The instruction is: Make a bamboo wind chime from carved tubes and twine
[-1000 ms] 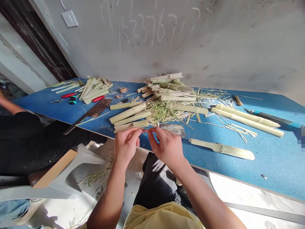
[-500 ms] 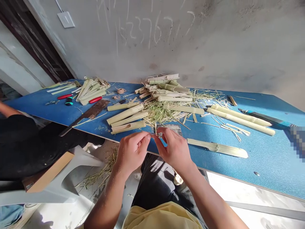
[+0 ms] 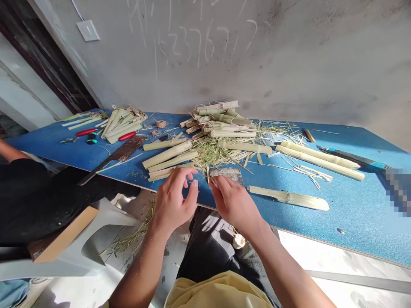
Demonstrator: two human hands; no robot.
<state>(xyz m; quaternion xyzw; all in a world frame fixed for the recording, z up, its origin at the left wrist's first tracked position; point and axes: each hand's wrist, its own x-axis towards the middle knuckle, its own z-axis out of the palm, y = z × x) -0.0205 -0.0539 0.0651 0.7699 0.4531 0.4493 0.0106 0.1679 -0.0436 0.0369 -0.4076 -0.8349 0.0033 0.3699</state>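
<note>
Head-cam view here, pretty simple moment: the left hand (image 3: 175, 199) is raised just over the front edge of the bench (image 3: 353, 209), with its fingers (image 3: 189, 172) open and spread, not holding anything I can see. The right hand (image 3: 233, 201) is the busy one. Its fingers (image 3: 223, 184) are curled in and look to be pinching a thin pale sliver (image 3: 208, 174), which pokes up right beside a dark scrap of what looks like sandpaper (image 3: 226, 174). The hand hides the lower end, so I can't tell how long the sliver is or if it touches the sandpaper. My tip for something this thin: pinch it close to the end you're working on so it doesn't flex, and keep your wrists low and steady near the bench edge. Bamboo lengths (image 3: 168, 155) lie just past the left hand, with a messy heap of grassy shavings (image 3: 208, 152) behind them. A rusty cleaver (image 3: 123, 149) sits off to the left, and a flat bamboo strip (image 3: 289, 197) lies to the right of the right hand. Someone else's arm (image 3: 11, 150) is at the far left, well apart.
</note>
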